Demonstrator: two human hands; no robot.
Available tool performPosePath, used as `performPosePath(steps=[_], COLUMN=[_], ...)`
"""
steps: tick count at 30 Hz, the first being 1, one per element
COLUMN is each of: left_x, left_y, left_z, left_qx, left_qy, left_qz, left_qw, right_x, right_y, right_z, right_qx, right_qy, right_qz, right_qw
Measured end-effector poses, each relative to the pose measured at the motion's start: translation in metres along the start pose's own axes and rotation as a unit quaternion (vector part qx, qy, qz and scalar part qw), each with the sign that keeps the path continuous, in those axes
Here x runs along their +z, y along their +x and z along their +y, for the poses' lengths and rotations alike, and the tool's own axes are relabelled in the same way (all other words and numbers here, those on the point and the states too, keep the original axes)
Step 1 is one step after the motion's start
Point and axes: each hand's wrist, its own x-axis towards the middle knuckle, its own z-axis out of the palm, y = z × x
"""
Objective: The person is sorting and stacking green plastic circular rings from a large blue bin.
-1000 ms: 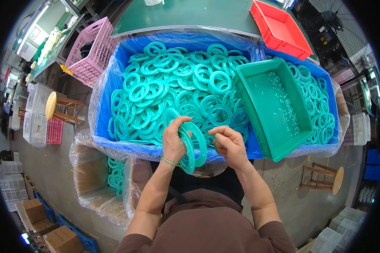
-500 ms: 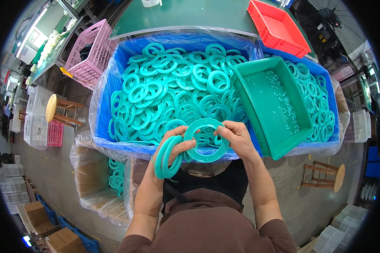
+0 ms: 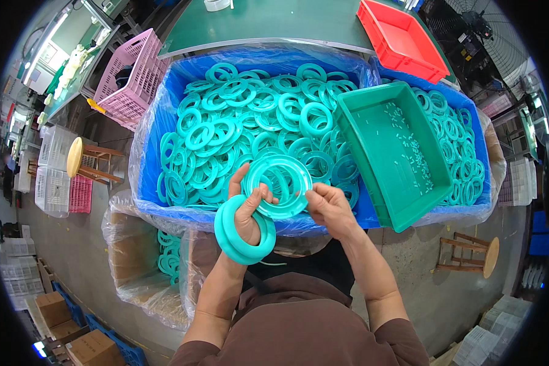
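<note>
Off to the left stands a plastic-lined carton (image 3: 131, 253), well apart from the hands. Right of it, a loose pair of rings (image 3: 226, 226) hangs about the base of the left thumb, one partly over the other, the palm showing through their holes. The left hand (image 3: 247, 215) has some fingers curled into the hole of a further ring (image 3: 285, 208), holding it from the left, while its forefinger stands up by the ring's outer left edge. That ring lies between the two hands, over the near part of the pile (image 3: 256, 119), with its broad face turned up toward the person; being round, it has no long axis to follow. Seen from the right fingers, it lies to the left and slightly farther from the body, its right rim just at their tips. The right hand (image 3: 335, 210) comes in from the lower right, thumb and forefinger brought narrowly together on that rim. Both hands touch the ring, so neither is nearer, though the left seems to have the deeper hold. Beyond the right hand shows the wall of the blue bin (image 3: 365, 215), and farther right a green tray (image 3: 387, 174) sits tilted across it, well apart from the ring
</note>
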Motion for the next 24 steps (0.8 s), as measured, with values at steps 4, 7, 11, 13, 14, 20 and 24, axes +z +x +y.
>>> performPosePath(steps=[4,7,11,13,14,20,24], left_x=[0.001,0.000,-0.015,-0.015,-0.013,0.002,0.005], left_y=[-0.003,-0.006,-0.008,-0.009,-0.010,-0.015,-0.018], left_z=[-0.004,0.004,0.007,0.002,-0.001,-0.012,-0.025], left_qx=[0.016,-0.064,-0.104,-0.084,-0.064,0.028,0.080], left_qy=[0.064,-0.025,0.012,0.001,-0.010,0.036,0.033], left_qz=[-0.017,-0.039,-0.107,-0.102,-0.096,0.006,0.028], left_qw=[0.998,0.997,0.989,0.991,0.993,0.999,0.996], right_x=[0.011,-0.002,-0.017,-0.014,-0.012,0.009,0.020], right_y=[-0.004,-0.001,0.004,0.004,0.003,-0.008,-0.011], right_z=[0.009,0.000,-0.012,-0.008,-0.006,0.011,0.008], right_qx=[0.005,0.025,0.026,0.008,-0.010,0.011,0.003], right_qy=[0.100,0.092,-0.002,-0.005,-0.008,0.102,0.145], right_qz=[-0.006,-0.007,-0.062,-0.026,0.009,-0.027,-0.005], right_qw=[0.995,0.995,0.998,1.000,1.000,0.994,0.989])
